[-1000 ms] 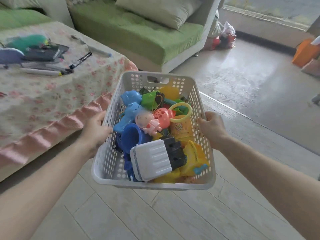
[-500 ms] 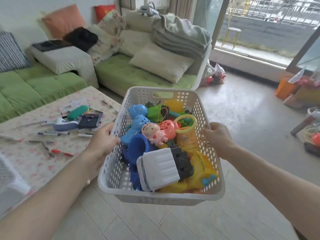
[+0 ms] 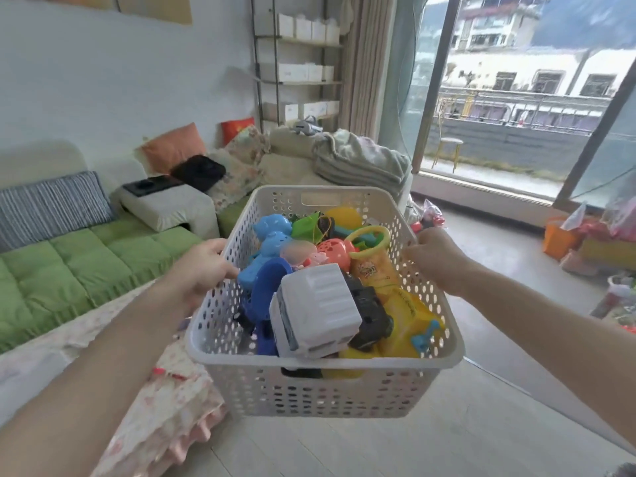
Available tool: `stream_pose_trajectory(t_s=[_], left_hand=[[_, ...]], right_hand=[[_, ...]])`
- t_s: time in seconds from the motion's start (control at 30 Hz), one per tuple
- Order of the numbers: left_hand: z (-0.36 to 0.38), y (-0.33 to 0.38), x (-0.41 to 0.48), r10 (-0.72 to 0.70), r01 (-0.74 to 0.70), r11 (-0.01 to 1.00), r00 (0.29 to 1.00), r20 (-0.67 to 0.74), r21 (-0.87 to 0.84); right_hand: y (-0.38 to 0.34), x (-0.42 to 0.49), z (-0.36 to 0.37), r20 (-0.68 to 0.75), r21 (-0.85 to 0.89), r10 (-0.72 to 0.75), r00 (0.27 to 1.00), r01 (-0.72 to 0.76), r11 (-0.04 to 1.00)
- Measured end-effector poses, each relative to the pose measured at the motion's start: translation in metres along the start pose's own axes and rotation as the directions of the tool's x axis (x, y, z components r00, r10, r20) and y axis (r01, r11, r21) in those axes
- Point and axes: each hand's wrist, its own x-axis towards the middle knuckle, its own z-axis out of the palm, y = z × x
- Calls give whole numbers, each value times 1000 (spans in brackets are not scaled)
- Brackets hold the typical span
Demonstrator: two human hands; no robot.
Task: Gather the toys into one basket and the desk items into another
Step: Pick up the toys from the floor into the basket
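1. The basket (image 3: pixel 327 390), at centre frame, is full of toys (image 3: pixel 316 311) and has risen since the earlier views. The table's desk items have left view.
2. Judgement: toy gathering looks done and the carry is under way.
3. The left hand (image 3: pixel 203 266) and right hand (image 3: pixel 437 259) clamp opposite side rims, fingers curled over them.
4. The sofa (image 3: pixel 86 256) lies beyond, at left.

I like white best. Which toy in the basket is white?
The toy truck, lying on top at the near end of the basket; the other toys around it are blue, yellow, green or orange-red.

White perforated basket (image 3: pixel 320 390), held aloft, brimming with colourful plastic toys (image 3: pixel 316 304).
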Motion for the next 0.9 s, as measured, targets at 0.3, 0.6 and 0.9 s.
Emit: stream_pose_trajectory(t_s=[0.3,0.6,0.9], left_hand=[[-28,41,-48,78,-72,995,994,-82,63],[-31,53,-88,56,-42,997,972,-227,63],[-51,24,-132,-58,77,996,931,-361,38]], right_hand=[[-50,-27,-31,34,-33,-166,986,167,985],[-72,-33,-49,141,-4,-261,955,264,965],[-91,-57,-14,258,-44,-352,900,374,926]])
